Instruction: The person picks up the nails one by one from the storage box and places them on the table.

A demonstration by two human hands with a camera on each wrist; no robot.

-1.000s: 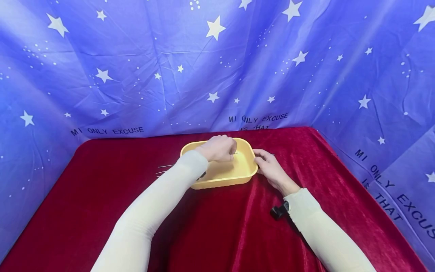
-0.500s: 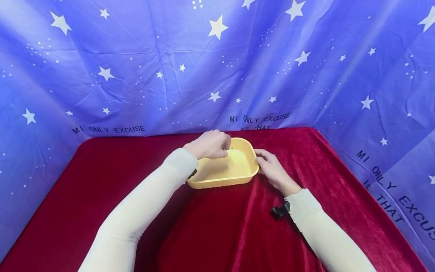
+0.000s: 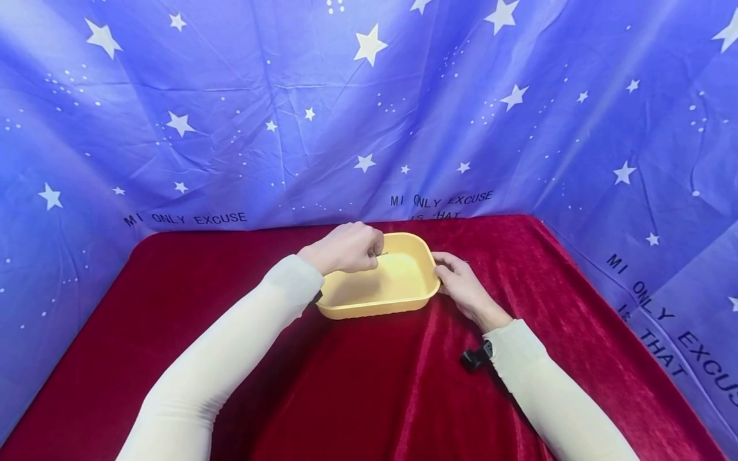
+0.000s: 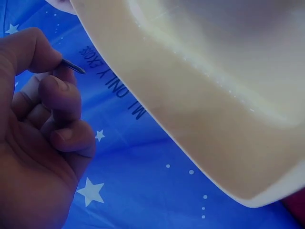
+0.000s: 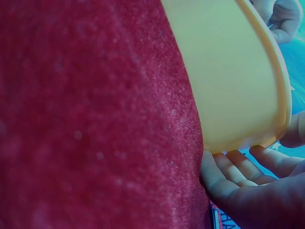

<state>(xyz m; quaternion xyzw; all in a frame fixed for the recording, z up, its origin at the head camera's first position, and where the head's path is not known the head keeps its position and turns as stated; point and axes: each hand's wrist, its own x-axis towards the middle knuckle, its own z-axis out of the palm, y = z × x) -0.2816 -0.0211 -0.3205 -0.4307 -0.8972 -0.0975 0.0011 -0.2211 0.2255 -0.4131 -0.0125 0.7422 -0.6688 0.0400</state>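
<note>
A yellow plastic tray (image 3: 398,301) sits on the red velvet table (image 3: 375,397). My left hand (image 3: 348,248) hovers over the tray's far left rim with its fingers curled. It pinches a thin metal pin (image 4: 74,66) between thumb and forefinger, and only the dark tip shows. The left wrist view shows the tray's pale underside (image 4: 205,95) close by. My right hand (image 3: 458,278) holds the tray's right rim, with the fingers (image 5: 238,164) under the edge of the tray (image 5: 228,81) and the thumb on top.
Blue star-printed cloth (image 3: 230,128) walls in the table at the back and on both sides. A small black mount (image 3: 473,358) sits at my right wrist. Bare red velvet lies in front of the tray and to its left.
My left hand has drawn back from over the tray's middle to its far left rim, still pinching the pin. Its arm now covers the thin rods left of the tray. The right hand has stayed put.
</note>
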